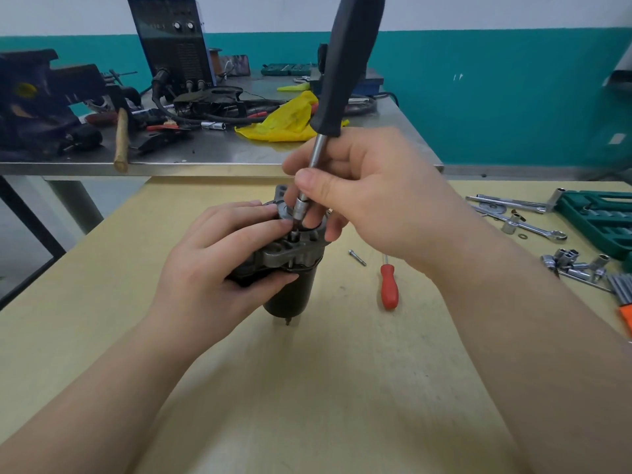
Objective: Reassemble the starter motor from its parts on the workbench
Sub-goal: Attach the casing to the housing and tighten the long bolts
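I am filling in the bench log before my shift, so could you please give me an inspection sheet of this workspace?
Surface: pale wooden workbench, bare in front of the person.
Job's things: starter motor standing on end; nut driver with its socket on the motor's top.
Clutter: red screwdriver, loose bolt, wrenches, loose sockets, green socket case.
Hands: left hand grips the motor's top; right hand pinches the driver's shaft.
Cables: black leads on the metal table behind.
Surroundings: welding machine, vise, yellow cloth, teal wall.
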### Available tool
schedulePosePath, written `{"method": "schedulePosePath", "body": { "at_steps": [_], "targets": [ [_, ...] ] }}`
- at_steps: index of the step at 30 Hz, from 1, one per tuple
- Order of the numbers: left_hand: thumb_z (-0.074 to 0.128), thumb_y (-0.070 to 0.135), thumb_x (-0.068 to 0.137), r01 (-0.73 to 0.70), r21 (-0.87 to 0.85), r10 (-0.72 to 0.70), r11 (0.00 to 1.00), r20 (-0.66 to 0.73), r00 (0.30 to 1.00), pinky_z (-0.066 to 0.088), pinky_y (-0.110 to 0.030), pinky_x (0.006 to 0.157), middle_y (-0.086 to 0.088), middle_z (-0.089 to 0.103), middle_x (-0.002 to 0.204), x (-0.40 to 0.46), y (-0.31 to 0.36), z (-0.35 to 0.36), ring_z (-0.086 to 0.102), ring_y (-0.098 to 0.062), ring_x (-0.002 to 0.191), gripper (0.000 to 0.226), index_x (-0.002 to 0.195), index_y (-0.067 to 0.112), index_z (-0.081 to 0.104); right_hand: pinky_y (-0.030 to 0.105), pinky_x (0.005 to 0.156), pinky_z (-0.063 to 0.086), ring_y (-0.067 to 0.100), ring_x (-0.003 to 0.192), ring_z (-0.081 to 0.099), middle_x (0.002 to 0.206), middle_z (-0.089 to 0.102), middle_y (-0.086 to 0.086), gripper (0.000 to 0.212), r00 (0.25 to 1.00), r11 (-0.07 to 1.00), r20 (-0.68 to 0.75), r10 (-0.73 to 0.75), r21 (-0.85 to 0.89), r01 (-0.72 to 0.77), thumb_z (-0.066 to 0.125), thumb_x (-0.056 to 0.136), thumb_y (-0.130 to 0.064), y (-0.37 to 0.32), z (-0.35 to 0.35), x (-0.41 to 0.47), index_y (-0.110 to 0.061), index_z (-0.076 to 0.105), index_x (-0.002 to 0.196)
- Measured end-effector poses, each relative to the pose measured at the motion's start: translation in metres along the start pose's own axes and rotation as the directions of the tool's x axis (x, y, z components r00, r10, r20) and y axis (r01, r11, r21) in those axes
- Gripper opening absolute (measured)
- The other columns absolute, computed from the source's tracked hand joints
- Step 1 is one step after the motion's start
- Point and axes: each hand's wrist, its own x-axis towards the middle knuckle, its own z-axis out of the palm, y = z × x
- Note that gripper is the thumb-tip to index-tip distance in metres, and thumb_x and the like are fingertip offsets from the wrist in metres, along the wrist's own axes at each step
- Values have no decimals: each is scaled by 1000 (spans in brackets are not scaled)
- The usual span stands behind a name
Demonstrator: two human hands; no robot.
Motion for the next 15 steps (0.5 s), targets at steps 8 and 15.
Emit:
{"method": "schedulePosePath", "body": {
  "at_steps": [8, 15],
  "targets": [
    [89, 23, 83, 7, 4, -7, 1000, 3, 1000, 53, -54, 106, -4, 64, 134, 0, 2, 1, 66, -36, 125, 53, 131, 11, 68, 29, 48, 55, 12, 56, 69, 71, 74, 1, 29, 982, 988, -185, -22, -157, -7, 77, 93, -47, 3, 10, 1, -18, 73, 87],
    [89, 24, 84, 12, 22, -12, 1000, 21, 1000, 53, -55, 106, -5, 64, 133, 0, 1, -1, 66, -37, 125, 51, 130, 10, 70, 29, 50, 55, 20, 65, 73, 85, 78, 7, 15, 992, 995, -125, -13, 95, 25, 59, 108, -18, -4, -8, -1, -14, 69, 98]
  ]
}}
